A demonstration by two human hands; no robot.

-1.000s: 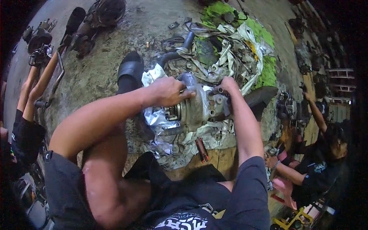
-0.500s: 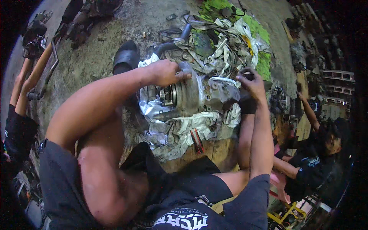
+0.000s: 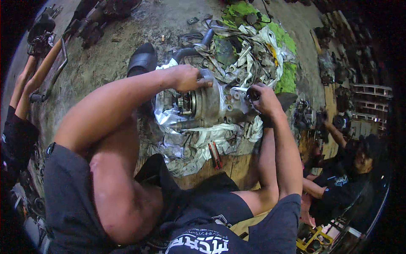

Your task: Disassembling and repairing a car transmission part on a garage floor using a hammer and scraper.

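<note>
the left hand (image 3: 189, 79), fingers clamped on the metal housing (image 3: 208, 103), apparently steadies it over rags (image 3: 220, 133) likely cushioning it; the right hand (image 3: 265, 100) clamps its fingers around a dark round part (image 3: 253, 94).

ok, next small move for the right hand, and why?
Probably tilt the right hand slightly to see under the dark round piece: its fingers hold that piece at the right end of the metal housing, and I can't tell whether the two touch. The left hand is at the housing's other end, so it could steady things.
</note>
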